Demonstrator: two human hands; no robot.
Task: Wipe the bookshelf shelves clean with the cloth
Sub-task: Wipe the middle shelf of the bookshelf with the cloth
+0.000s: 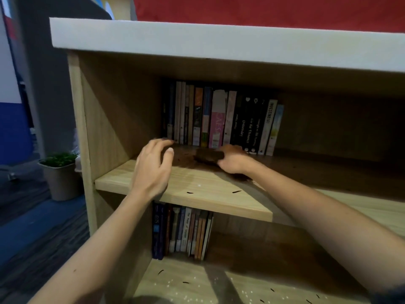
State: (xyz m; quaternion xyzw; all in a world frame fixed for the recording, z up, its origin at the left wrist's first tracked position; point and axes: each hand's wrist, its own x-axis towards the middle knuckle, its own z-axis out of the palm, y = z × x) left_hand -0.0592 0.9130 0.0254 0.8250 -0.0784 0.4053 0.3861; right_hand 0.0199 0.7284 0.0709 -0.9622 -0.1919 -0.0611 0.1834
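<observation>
A light wooden bookshelf (92,132) fills the view. My right hand (233,160) grips a dark cloth (208,155) on the middle shelf (208,194), just in front of a row of upright books (221,119). My left hand (153,170) hovers over the left part of that shelf, fingers spread and loosely curved, holding nothing. Small dark specks lie on the shelf's front part. The lower shelf (197,286) carries dark specks and pale crumbs.
A second row of books (182,231) stands on the lower shelf at the left. A potted plant (60,174) sits on the floor left of the bookshelf. The white top board (219,40) overhangs the upper compartment. Red fabric lies behind it.
</observation>
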